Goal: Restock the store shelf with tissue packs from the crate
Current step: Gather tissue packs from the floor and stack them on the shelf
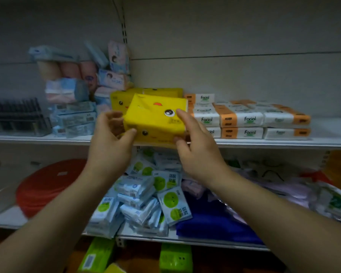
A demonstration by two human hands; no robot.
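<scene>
At the front edge of a dim store's white shelf (323, 142), the left hand (110, 142) and right hand (199, 146) curl their fingers round the ends of a yellow tissue pack (156, 117), its long axis along that edge.

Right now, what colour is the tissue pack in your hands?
Bright yellow tissue pack with a cartoon chick face, seen in the head view.

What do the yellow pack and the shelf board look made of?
Yellow pack: thin printed plastic film, slight sheen, wrinkles across its face. Shelf board: probably painted metal, smooth matte white with a thin straight front edge; hard to confirm.
</scene>
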